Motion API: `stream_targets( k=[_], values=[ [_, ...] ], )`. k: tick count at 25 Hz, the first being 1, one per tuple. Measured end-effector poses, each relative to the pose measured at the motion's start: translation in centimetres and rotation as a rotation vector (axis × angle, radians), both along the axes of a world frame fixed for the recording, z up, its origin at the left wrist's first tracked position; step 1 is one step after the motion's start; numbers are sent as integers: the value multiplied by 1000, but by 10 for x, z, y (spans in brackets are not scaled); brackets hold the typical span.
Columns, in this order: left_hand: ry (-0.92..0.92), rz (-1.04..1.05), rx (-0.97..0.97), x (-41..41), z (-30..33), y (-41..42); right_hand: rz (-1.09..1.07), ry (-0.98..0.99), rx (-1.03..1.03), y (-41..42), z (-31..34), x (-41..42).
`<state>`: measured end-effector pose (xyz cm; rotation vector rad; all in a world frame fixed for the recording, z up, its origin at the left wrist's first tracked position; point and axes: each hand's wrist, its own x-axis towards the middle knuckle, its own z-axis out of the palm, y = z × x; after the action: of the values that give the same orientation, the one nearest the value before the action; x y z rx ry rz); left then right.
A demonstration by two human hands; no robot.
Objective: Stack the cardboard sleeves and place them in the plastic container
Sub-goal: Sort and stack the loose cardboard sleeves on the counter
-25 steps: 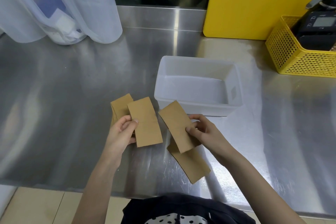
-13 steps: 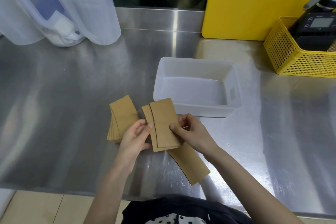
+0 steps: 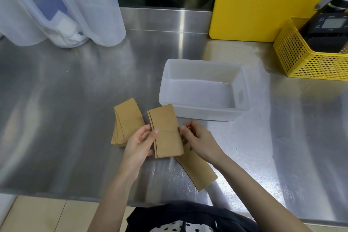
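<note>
Two brown cardboard sleeves (image 3: 166,130) lie squared one on the other between my hands, just above the steel counter. My left hand (image 3: 138,144) pinches their left edge and my right hand (image 3: 196,140) grips their right edge. A fanned pile of several sleeves (image 3: 126,121) lies on the counter to the left, partly behind my left hand. One more sleeve (image 3: 196,170) lies flat under my right wrist. The translucent plastic container (image 3: 204,114) stands just beyond the held sleeves, with nothing inside it.
Large translucent plastic jugs (image 3: 62,5) stand at the back left. A yellow board (image 3: 263,2) leans against the back wall. A yellow mesh basket (image 3: 312,56) with a black device sits at the right. The counter's front edge (image 3: 56,194) runs close below my forearms.
My right hand brought its sleeve leftward onto the sleeve in my left hand. The two now sit aligned, held from both sides. The pile and the flat sleeve stayed put.
</note>
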<state>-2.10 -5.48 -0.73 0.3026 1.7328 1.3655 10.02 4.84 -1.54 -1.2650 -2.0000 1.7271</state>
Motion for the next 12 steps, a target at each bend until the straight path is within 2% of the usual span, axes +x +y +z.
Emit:
stream_targets(
  k=[3,8,12],
  values=[
    [24,23,-19,-4,-2,-2,25,-166,154,5,-10,9],
    [43,43,-22,-10,-3,-3,253,-624,407,-4,-24,17],
    [48,43,-14,-12,-2,-4,298,-743,454,-7,-28,12]
  ],
)
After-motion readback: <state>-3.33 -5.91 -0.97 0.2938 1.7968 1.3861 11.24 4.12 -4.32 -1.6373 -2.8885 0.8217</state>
